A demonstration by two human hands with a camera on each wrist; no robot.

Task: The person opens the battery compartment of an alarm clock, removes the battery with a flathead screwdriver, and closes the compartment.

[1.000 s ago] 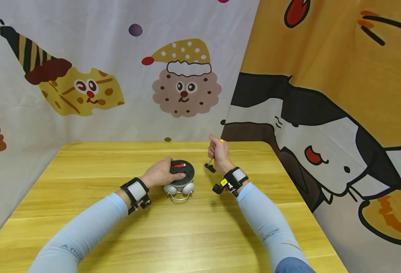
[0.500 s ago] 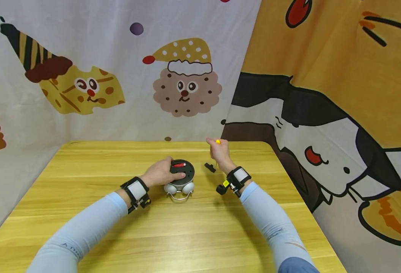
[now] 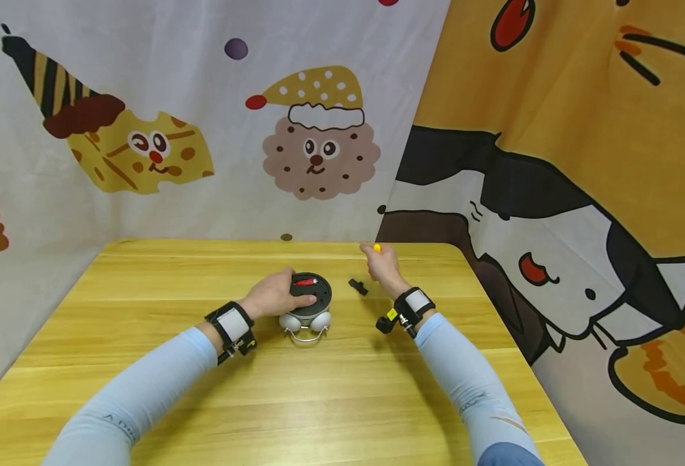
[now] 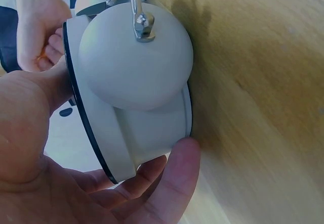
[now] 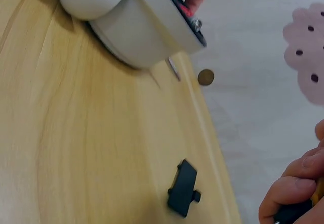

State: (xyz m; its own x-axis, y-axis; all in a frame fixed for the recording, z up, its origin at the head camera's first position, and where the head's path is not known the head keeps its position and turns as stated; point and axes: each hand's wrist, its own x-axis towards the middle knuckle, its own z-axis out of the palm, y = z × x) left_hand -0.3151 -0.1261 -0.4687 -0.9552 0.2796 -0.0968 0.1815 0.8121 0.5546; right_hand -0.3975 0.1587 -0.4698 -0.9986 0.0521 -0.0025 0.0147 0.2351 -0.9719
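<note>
A white twin-bell alarm clock [image 3: 318, 292] lies face down on the table, its black back upward. In its uncovered battery compartment sits a red battery [image 3: 305, 282]. My left hand [image 3: 269, 294] grips the clock by its side, thumb on the back and fingers around the rim; the left wrist view shows one bell [image 4: 136, 57] close up. My right hand [image 3: 384, 266] is curled around a screwdriver with a yellow end [image 3: 377, 248], held above the table; its tip is hidden. Between the clock and that hand, the black battery cover [image 3: 358, 287] lies on the wood.
The wooden table [image 3: 296, 401] reaches back to a printed curtain [image 3: 214, 213]. A second curtain [image 3: 552, 226] with a cat drawing hangs along the right side. Past the clock, a thin metal piece [image 5: 173, 69] shows in the right wrist view.
My right hand has moved a little right and nearer, away from the battery cover. The cover stays in place. My left hand and the clock have hardly moved.
</note>
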